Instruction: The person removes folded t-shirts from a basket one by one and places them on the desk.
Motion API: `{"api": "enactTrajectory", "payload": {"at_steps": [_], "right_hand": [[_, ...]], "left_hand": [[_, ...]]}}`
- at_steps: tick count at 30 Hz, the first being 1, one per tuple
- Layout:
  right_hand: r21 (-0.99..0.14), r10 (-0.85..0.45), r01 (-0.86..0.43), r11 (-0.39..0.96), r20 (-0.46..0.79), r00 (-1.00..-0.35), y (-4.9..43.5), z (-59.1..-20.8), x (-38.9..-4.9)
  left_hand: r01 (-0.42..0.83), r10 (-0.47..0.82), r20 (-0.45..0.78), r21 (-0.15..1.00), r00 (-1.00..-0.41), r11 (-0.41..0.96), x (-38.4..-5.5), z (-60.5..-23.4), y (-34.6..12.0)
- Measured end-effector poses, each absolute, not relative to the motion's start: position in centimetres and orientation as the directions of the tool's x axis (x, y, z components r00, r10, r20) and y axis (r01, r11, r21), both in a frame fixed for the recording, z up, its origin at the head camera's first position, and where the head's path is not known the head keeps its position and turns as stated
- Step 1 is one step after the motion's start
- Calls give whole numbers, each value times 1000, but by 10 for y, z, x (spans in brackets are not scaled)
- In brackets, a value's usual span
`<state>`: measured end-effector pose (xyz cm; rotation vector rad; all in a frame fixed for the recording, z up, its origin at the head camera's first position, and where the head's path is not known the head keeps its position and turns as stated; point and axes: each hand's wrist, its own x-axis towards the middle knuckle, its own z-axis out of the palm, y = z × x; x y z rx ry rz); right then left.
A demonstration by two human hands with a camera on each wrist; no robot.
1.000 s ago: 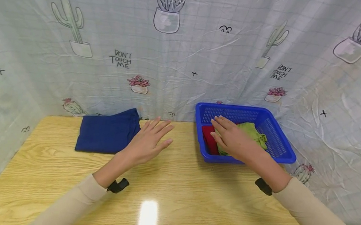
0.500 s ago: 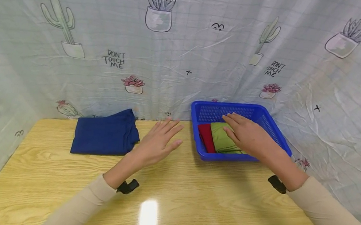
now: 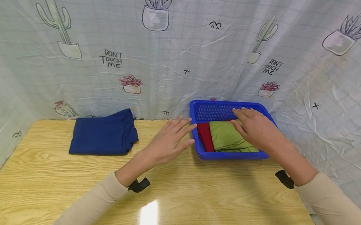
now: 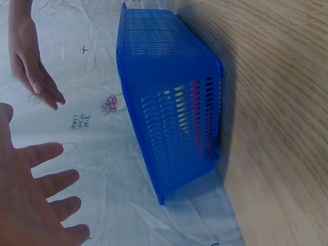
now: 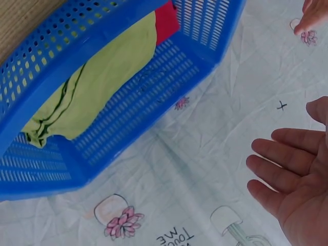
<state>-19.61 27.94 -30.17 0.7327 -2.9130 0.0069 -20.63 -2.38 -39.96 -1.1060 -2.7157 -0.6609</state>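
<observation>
A blue perforated plastic basket (image 3: 196, 151) stands at the back right of the table. Inside it lies a folded green cloth (image 3: 225, 137), partly over a folded red cloth (image 3: 205, 135). My right hand (image 3: 258, 130) hovers above the basket, fingers extended and palm down, hiding part of the green cloth. Just left of the basket, my left hand (image 3: 170, 142) is held in the air with its fingers spread, and it holds nothing. In the left wrist view the basket's side wall (image 4: 169, 102) shows, with the left fingers (image 4: 56, 182) well apart from it.
A folded dark blue cloth (image 3: 104, 132) lies at the back left of the wooden table (image 3: 207, 203). Behind and beside the table hangs a pale curtain (image 3: 187, 47) printed with cacti. Black straps (image 3: 139, 185) show at the wrists.
Both hands have moved to the right in the head view. More of the green cloth now shows left of the right hand. The view has shifted slightly; the cloths stay in place.
</observation>
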Motion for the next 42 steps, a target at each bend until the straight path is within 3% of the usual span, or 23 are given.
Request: {"api": "enactTrajectory", "payload": {"at_steps": [10,18,26,37,42], "right_hand": [[60,-489,-491,869,259,-833,292,-297,-198],[-37,-393,-405,914,175,-903,306,-291,-206],[-96,-322,-345,934,193,-927,332,-288,-228],[-56,-264,-263,963,-18,-964,365,-288,-259],[-138,-272,-258,956,-93,-958,381,-284,-271]], "left_hand": [[684,634,273,410,-723,603,-203,-399,-11],[697,633,312,448,-709,560,-201,-390,6],[707,629,338,457,-700,540,-200,-379,24],[699,632,310,418,-710,580,-218,-363,56],[691,631,285,358,-722,628,-236,-351,69]]}}
